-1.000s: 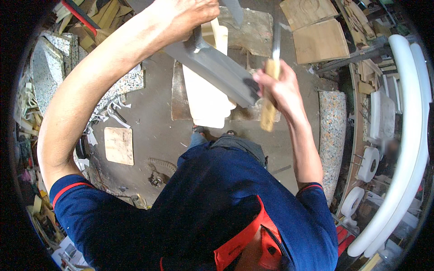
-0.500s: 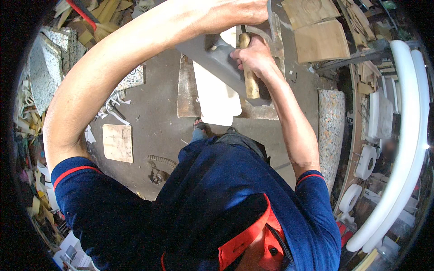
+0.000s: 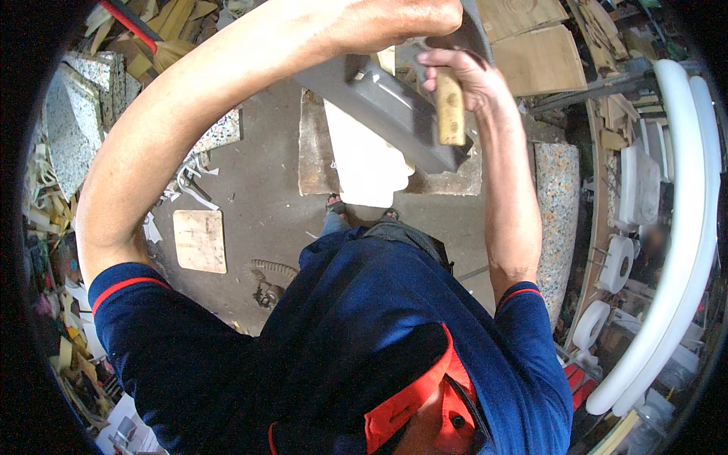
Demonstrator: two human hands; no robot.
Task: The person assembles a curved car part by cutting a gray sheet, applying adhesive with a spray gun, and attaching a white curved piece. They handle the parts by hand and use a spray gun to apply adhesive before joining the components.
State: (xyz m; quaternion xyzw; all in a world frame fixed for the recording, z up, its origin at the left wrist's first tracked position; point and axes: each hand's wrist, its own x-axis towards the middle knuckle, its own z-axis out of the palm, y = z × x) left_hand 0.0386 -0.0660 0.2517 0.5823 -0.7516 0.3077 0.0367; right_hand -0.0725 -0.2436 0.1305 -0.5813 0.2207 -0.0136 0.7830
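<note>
A long dark-grey padded-looking piece point(image 3: 398, 110) slants across the upper middle, in front of me. My left hand point(image 3: 436, 17) is a closed fist at the top edge, against a grey flap of covering point(image 3: 478, 38) that rises beside it; its fingertips are hidden. My right hand point(image 3: 474, 76), just below, is closed around a tool with a worn, light wooden handle point(image 3: 450, 114). The handle's butt points down toward me over the piece's right end. The tool's working end is hidden behind my hands, so its kind cannot be made out.
Beneath the piece, a white board point(image 3: 364, 167) lies on a brownish sheet point(image 3: 315, 144). A rounded-corner panel point(image 3: 200, 240) is on the floor. Speckled foam slabs point(image 3: 76, 129) and scraps fill the left; a foam roll point(image 3: 557, 220), wooden boards point(image 3: 535, 64) and long white tubes point(image 3: 675, 250) stand right.
My right hand and the tool have moved right and slightly up, with the handle tilting. My left fist and the grey flap have shifted slightly right.
</note>
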